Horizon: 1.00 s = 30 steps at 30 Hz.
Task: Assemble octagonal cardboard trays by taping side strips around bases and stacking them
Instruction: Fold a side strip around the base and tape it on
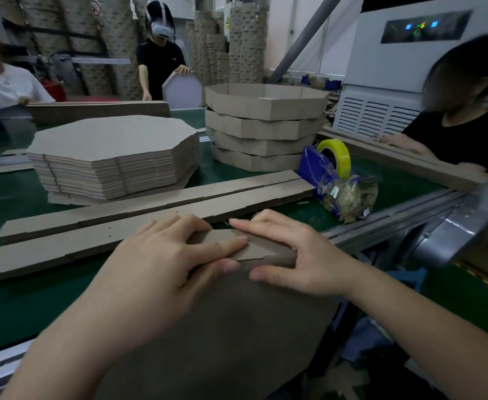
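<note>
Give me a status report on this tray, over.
Left hand and right hand pinching the side strip onto the base edge. Tape dispenser off to the right, untouched. Nothing in the way.

The bases are brown, the tape yellow, the belt green.
</note>
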Each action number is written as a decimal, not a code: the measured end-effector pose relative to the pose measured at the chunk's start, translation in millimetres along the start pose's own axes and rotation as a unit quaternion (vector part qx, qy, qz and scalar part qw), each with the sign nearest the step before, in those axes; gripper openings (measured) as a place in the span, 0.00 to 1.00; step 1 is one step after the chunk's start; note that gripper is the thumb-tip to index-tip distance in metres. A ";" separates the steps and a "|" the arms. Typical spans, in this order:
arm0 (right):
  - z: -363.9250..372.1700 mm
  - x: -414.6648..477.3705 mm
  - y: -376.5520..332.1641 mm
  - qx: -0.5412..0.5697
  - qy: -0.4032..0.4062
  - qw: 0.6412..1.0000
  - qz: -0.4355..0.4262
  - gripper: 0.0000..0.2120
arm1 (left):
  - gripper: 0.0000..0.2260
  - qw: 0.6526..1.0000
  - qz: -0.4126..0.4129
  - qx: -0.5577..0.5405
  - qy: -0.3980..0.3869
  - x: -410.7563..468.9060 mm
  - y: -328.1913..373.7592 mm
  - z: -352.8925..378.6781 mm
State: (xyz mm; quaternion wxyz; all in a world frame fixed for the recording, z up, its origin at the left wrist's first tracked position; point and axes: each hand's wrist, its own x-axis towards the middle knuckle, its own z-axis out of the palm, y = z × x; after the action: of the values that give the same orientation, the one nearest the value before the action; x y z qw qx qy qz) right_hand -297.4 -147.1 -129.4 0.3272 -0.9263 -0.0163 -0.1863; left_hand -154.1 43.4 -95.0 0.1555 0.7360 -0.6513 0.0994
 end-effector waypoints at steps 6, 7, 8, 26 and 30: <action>-54.4 -4.3 37.7 0.013 0.247 0.960 0.130 0.07 | 0.20 1.000 -0.019 0.010 0.020 6.0 -3.9 6.0; -70.5 -5.4 50.1 -0.026 0.330 0.928 0.171 0.05 | 0.20 1.000 -0.019 0.003 0.022 6.8 -4.2 6.4; -88.0 -6.9 63.5 -0.073 0.389 0.891 0.223 0.05 | 0.20 1.000 -0.017 -0.005 0.023 7.8 -3.7 6.7; -167.0 9.1 136.2 0.223 0.379 0.716 0.542 0.05 | 0.19 0.999 -0.006 0.000 0.040 11.4 -2.8 11.4; -157.1 -3.9 141.2 0.303 0.457 0.714 0.435 0.07 | 0.19 0.999 -0.007 -0.001 0.037 11.0 -5.4 12.0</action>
State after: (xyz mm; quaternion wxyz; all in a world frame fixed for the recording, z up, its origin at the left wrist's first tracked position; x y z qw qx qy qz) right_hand -332.2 -353.8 -103.0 0.6026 -0.4840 0.4848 -0.4094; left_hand -148.0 29.5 -102.9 0.1807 0.7362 -0.6402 0.1245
